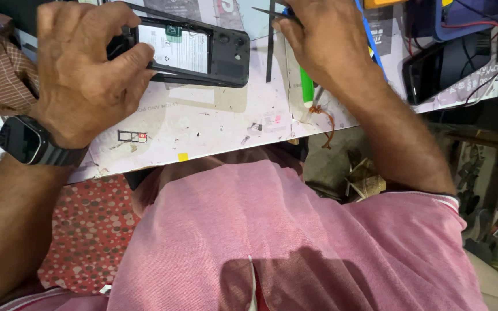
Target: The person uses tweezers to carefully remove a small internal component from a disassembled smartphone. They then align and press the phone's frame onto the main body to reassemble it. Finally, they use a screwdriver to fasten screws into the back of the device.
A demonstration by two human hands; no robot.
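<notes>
1. The left hand (82, 69) grips the near end of an opened phone (188, 52), thumb pressed along its lower edge and fingers curled over the top; a dark watch (27, 141) sits on that wrist
2. The phone lies back-side up on the white surface (214, 124), towards its far left part, with its cover off so that the pale battery (177, 49) and the dark camera end show
3. The right hand (321, 43) is closed around a thin dark tool (269, 11) whose tip points left, just beyond the phone's right end; what kind of tool it is cannot be told
4. Beneath the right hand a green-handled tool (306, 89) lies on the surface, with a reddish cord (327, 124) trailing off the near edge
5. A small card tray (132, 136) lies on the surface near the left wrist, well apart from the phone
6. Another dark phone (445, 66) rests at the far right among cables
7. A pink shirt (283, 242) fills the foreground
</notes>
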